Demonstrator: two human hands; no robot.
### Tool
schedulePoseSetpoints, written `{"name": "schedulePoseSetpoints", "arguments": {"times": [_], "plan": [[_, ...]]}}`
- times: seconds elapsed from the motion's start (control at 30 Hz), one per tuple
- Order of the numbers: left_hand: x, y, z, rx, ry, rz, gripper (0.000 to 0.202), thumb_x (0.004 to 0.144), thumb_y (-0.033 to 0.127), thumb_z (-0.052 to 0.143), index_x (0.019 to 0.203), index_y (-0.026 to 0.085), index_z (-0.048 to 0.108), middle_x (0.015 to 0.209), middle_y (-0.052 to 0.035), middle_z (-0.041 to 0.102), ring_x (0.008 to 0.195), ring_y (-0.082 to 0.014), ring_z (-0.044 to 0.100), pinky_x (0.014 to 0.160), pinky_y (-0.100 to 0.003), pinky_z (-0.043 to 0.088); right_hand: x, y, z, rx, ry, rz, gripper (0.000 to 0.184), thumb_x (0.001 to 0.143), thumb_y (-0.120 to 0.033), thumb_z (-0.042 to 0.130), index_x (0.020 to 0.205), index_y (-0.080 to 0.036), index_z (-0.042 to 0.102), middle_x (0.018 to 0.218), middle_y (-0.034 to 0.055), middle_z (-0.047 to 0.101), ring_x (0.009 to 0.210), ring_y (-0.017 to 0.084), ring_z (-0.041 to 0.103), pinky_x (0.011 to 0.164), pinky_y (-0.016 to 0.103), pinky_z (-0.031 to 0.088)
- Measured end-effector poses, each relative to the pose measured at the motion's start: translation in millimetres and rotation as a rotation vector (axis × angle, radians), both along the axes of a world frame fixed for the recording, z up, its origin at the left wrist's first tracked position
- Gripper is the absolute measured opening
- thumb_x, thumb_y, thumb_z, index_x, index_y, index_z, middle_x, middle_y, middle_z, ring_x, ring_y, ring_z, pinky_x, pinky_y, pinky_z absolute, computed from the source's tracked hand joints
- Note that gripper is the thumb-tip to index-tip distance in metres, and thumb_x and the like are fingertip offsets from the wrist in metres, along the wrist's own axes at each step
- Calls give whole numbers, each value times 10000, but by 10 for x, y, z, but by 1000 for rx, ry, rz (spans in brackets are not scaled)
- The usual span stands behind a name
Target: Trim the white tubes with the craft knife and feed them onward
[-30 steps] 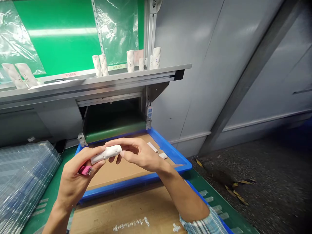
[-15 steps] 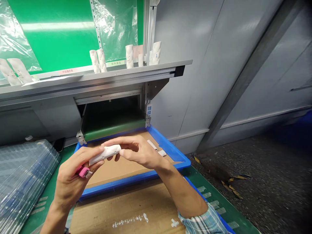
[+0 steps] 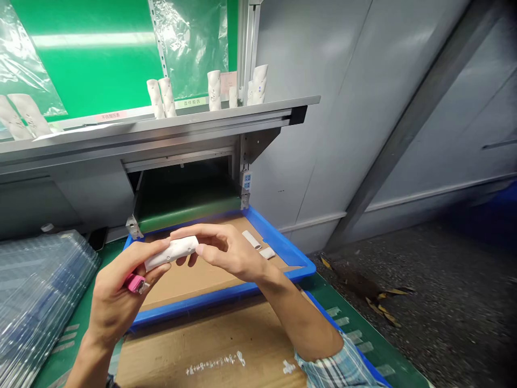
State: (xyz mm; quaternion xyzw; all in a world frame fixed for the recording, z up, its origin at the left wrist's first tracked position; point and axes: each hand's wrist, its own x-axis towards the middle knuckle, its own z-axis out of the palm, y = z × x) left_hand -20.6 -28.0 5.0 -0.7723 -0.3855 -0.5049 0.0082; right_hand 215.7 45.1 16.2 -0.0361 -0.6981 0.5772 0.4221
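A white plastic tube [image 3: 172, 252] with small holes in its side lies slantwise between my two hands. My left hand [image 3: 125, 275] grips its left end between thumb and fingers. In the same palm sits a pink tool [image 3: 135, 283] with a metal tip, perhaps a small knife or scraper; its kind is not clear. My right hand [image 3: 226, 250] closes on the tube's right end, thumb below and index finger along the top. Both hands are above a blue tray [image 3: 283, 242] lined with brown cardboard, where two white pieces [image 3: 252, 240] lie on the right.
Behind the tray a green conveyor belt [image 3: 189, 207] comes out of an opening. Several white tubes [image 3: 214, 90] stand on the metal shelf [image 3: 194, 124] above. Stacked clear plastic trays [image 3: 48, 302] fill the left. A cardboard sheet [image 3: 210, 345] with white writing lies in front.
The tube has turned slightly about its long axis, so its holes sit differently. Both hands keep their hold with barely any shift.
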Motion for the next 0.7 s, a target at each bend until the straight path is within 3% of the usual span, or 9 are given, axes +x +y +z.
{"name": "schedulePoseSetpoints", "arguments": {"times": [0.1,0.23,0.53,0.7], "plan": [[-9,5,-3,11,14,-12,347,1005,216,781,1335,320,757,1153,-1,803,977,-137,748,856,-194,563,-15,10,-5,-7,-9,-8,387,928,-256,685,1286,-149,785,1124,94,797,940,201,738,839,333,619],[-28,10,-11,2,-4,12,346,1002,240,788,1337,319,761,1135,-8,811,924,-143,752,795,-200,568,-27,2,0,-3,-21,-22,463,856,-141,598,1278,-182,784,1100,73,799,931,199,734,819,325,615],[-5,4,-5,11,-22,3,331,997,233,790,1318,313,773,1160,-11,826,925,-150,765,801,-213,582,9,-20,23,-8,-17,8,403,954,-347,728,1309,-163,776,1104,89,785,914,197,704,832,321,581],[-15,4,-15,26,-22,-10,352,988,216,801,1323,318,770,1176,-6,829,977,-155,772,852,-217,592,6,-3,-1,-21,-15,12,407,966,-375,744,1313,-166,785,1117,90,781,910,189,694,827,309,553]]}}
